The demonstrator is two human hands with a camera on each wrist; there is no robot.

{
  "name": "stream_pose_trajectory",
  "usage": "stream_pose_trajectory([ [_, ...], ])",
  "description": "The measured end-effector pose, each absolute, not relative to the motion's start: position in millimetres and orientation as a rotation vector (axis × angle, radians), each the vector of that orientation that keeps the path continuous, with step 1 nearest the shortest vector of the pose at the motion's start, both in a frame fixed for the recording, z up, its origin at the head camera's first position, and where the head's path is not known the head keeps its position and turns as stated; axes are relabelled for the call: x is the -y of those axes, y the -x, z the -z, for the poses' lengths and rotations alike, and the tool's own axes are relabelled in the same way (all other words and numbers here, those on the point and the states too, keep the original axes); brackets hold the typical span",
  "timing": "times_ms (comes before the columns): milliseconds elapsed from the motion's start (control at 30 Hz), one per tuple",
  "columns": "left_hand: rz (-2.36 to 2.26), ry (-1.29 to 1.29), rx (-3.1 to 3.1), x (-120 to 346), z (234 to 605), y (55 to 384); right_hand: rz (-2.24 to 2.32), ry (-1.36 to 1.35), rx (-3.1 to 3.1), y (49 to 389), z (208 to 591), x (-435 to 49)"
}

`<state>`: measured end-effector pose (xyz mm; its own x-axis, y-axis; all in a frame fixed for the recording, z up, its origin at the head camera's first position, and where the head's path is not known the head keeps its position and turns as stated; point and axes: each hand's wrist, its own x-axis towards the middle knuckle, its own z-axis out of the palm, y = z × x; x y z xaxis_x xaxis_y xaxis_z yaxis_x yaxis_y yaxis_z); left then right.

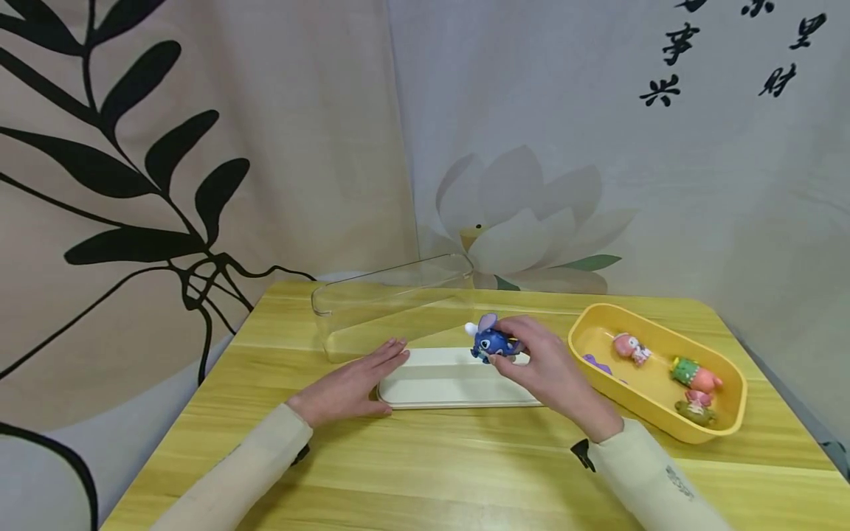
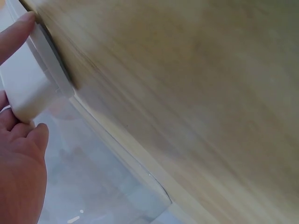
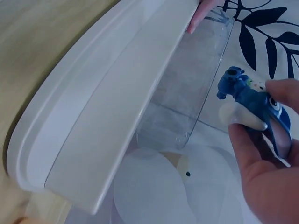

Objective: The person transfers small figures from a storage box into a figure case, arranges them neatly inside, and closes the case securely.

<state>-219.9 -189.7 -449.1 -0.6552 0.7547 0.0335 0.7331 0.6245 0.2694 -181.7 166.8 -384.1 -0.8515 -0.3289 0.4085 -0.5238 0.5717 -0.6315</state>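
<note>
The right hand (image 1: 547, 365) grasps the Stitch figurine (image 1: 491, 343), pinched between thumb and fingers, above the right part of the white display base (image 1: 438, 380); the right wrist view shows it apart from the base. The fingertip hold leaves much of the figurine exposed, which likely permits fine control of its facing. The left hand (image 1: 355, 380) grips the base's left end, thumb at the near edge, fingers at the far side, apparently to prevent sliding.

The clear cover (image 1: 392, 310) is on the far side of the base, toward the left; this position leaves the base accessible from above. The yellow tray (image 1: 644, 380) is at right, within the right hand's reach. It contains a pink-headed figurine (image 1: 631, 348), a green-and-pink figurine (image 1: 696, 376), a pink-and-olive figurine and a small purple item.

The worktop (image 1: 425, 464) is light, striped wood grain. Beyond it hang pale drapes printed with dark foliage (image 1: 113, 169), a lotus (image 1: 531, 221) and black Chinese characters.
</note>
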Motion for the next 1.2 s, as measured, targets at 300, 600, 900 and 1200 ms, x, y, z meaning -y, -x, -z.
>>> stream_pose_trajectory([
  [300, -0.452, -1.203, -2.748, 190, 448, 221, -1.157, -0.832, 2.578, 190, 394, -142],
  [600, -0.492, -1.157, -2.74, 190, 448, 221, -1.131, -1.048, 2.576, 196, 408, -115],
  [900, -0.509, -1.154, -2.736, 190, 450, 222, -1.04, -1.164, 2.613, 201, 416, -100],
  [1200, -0.563, -1.135, -2.725, 190, 453, 225, -0.903, -1.229, 2.696, 207, 428, -88],
])
